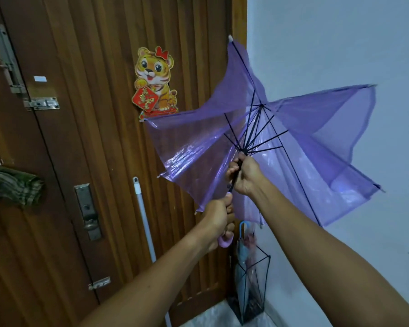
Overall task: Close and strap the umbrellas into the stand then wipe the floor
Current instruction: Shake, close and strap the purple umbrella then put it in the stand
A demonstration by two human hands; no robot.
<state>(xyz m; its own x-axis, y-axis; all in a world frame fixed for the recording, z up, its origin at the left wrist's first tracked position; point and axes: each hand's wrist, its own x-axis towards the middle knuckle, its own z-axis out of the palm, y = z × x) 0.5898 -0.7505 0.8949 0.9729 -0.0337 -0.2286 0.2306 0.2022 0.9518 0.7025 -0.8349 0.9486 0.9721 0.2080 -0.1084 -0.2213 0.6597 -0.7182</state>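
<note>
Holding the purple umbrella point(194, 156) out ahead of you, your left hand point(219, 220) is the nearer one, its grip wrapped round the lilac crook handle point(226, 241) at the low end. Your right hand point(247, 177) sits just beyond and above it, its grip curled round the dark shaft point(233, 182) right at the runner point(242, 153); whether your fingers are on the runner itself is hard to tell.

From handle to hub, the long axis climbs up, away from you and to your right. The canopy is only half folded, with its panels slack and its ribs fanned out past your right hand. To close it, the runner will likely have to slide back down that axis toward your left hand, so keep the left one steady as the anchor.

Further off and below both hands, the wire umbrella stand point(267, 279) sits on the floor point(213, 315) in the corner between the wooden door point(92, 138) and the wall point(340, 43). It holds a closed blue umbrella point(242, 251). A white pole point(142, 208) leans on the door just beside it.
</note>
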